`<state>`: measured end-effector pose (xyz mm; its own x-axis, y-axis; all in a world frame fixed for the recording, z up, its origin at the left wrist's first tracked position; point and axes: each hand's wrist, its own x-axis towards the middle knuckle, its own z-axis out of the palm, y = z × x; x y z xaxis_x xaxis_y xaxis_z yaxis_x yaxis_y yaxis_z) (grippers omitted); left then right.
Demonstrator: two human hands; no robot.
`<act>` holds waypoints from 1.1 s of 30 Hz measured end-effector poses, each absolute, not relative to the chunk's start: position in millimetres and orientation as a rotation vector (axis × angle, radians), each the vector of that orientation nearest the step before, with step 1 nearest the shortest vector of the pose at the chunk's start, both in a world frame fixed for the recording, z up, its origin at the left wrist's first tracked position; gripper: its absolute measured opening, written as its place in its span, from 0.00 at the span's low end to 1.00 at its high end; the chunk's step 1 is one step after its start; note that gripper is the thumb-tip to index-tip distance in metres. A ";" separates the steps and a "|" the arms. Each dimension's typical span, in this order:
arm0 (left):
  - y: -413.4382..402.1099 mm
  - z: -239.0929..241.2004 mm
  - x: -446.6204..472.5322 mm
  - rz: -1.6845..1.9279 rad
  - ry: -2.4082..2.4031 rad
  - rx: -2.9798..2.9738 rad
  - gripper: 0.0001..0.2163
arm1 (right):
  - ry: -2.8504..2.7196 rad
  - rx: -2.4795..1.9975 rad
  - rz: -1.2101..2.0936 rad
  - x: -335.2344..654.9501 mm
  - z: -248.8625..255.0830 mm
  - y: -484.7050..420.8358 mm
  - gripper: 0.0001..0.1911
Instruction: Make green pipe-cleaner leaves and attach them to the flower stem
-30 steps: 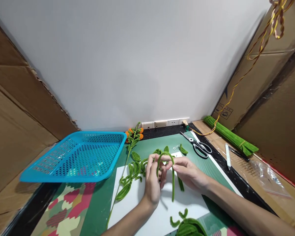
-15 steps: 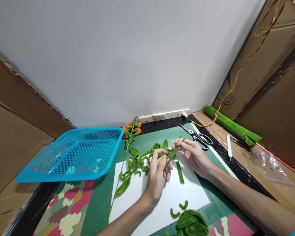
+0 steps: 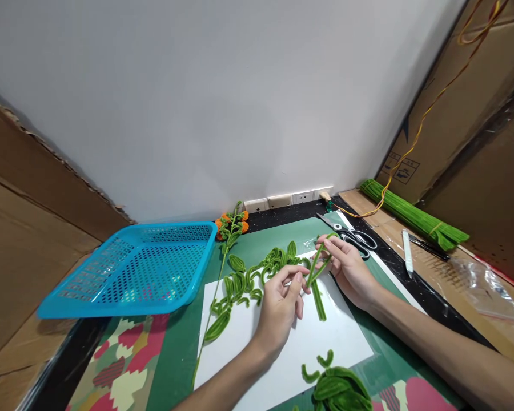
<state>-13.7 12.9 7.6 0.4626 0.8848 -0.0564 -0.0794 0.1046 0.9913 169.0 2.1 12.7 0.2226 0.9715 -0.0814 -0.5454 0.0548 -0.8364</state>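
Between my hands, over the white paper (image 3: 257, 365), is a green pipe cleaner (image 3: 315, 266) bent into a narrow loop. My left hand (image 3: 279, 305) pinches its lower end between thumb and fingers. The fingers of my right hand (image 3: 350, 269) close on its upper end. Just below, short straight green pipe cleaner pieces (image 3: 319, 303) lie side by side on the paper. Left of my hands spreads a group of green pipe cleaner leaves (image 3: 235, 282) and small curled pieces. A pile of larger green leaves (image 3: 340, 391) sits at the near edge.
A blue mesh basket (image 3: 192, 285) stands at left. Behind the paper lie an orange-flowered stem (image 3: 231, 228) and scissors (image 3: 360, 241). At right are a bundle of green pipe cleaners (image 3: 415, 214), a white pen-like tool (image 3: 407, 254) and a plastic bag (image 3: 484, 285). A yellow cord (image 3: 420, 128) hangs there.
The several straight pipe cleaner strands between my hands now appear as one narrow loop, its upper end bent over at my right fingers. The view has shifted slightly left.
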 end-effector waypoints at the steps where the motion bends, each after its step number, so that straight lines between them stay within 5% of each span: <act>1: 12.6 8.5 -14.0 0.833 0.821 1.266 0.17 | -0.598 -0.906 1.240 169.4 12.4 2.3 0.20; 33: 11.0 7.8 -16.5 0.708 0.858 1.342 0.16 | -0.800 -0.832 1.034 159.3 17.2 -14.3 0.15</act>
<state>-16.5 11.0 7.8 0.5231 0.8440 -0.1184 0.0438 0.1121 0.9927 159.3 -14.3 17.2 0.3037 0.9383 0.1655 -0.3960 0.2823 -0.8738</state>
